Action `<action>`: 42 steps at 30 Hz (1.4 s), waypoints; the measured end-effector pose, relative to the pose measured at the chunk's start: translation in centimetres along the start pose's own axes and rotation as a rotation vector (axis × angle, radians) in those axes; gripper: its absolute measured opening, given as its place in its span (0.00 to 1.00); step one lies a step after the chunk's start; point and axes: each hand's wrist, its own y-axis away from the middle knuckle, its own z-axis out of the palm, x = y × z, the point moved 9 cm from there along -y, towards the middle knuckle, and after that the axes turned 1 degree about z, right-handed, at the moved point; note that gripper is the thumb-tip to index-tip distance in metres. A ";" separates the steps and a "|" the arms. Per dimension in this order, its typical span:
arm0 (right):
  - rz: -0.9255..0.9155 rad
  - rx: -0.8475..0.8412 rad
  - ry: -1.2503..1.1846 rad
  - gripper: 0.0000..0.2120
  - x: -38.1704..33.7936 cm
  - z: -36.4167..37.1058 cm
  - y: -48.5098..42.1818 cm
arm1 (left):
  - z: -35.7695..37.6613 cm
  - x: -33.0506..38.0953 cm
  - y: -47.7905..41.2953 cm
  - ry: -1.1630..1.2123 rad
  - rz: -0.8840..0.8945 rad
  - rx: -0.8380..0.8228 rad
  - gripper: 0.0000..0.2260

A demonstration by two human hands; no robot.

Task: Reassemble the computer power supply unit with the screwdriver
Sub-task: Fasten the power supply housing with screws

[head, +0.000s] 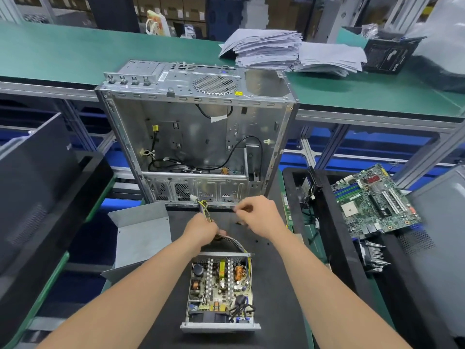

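Low at six o'clock of the view, on the black mat (276,285), lies the power supply unit (220,293), lid off, with its circuit board, coils and capacitors facing upward. From its far edge, at one o'clock of the unit, the cable bundle (236,244) arcs up toward twelve o'clock. There the left hand (201,229) has its fingers curled round the wires, whose yellow and black ends stand out above the fist. The right hand (259,217), at one o'clock of the unit and apart from the left, has its fingertips drawn together. Motion blur hides whether they pinch a small part or nothing, so its hold cannot be told, and no screwdriver can be made out. A folded metal cover (141,230), judged to be the unit's lid, lies at ten o'clock, just beside the left forearm. Small loose screws (256,240) dot the mat at two o'clock of the unit. Farther out, at twelve o'clock, the stripped computer case (196,132) lies open toward the viewer. A motherboard (372,200) rests at three o'clock and a stack of papers (276,49) at one o'clock. Hazards, as judged: wires left slack across the rim could be trapped when the lid is seated; a hard pull on the bundle could strain its joints at the board; a screw knocked from the mat could drop among the bare components and bridge contacts unnoticed.
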 end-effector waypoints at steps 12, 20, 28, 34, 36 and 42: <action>0.282 -0.552 -0.180 0.07 5.4 5.5 4.0 | -0.9 -2.1 0.4 -0.630 -0.088 -0.032 0.33; 0.208 -0.531 -0.051 0.06 4.7 5.9 5.1 | -1.0 -2.7 0.5 -0.760 0.053 0.053 0.24; 0.050 -0.412 0.280 0.11 -0.3 3.9 3.5 | -5.1 2.7 3.0 -0.771 0.298 0.172 0.26; -0.062 -0.283 0.284 0.10 -5.6 5.1 2.2 | -10.7 -1.2 3.8 -1.195 0.122 -0.141 0.31; -0.036 -0.272 0.298 0.09 -5.8 5.4 1.9 | -11.2 -3.1 4.1 -1.132 0.137 -0.188 0.19; -0.014 -0.445 0.317 0.15 -4.9 5.9 2.9 | -10.2 -3.7 4.8 -0.978 0.417 -0.088 0.08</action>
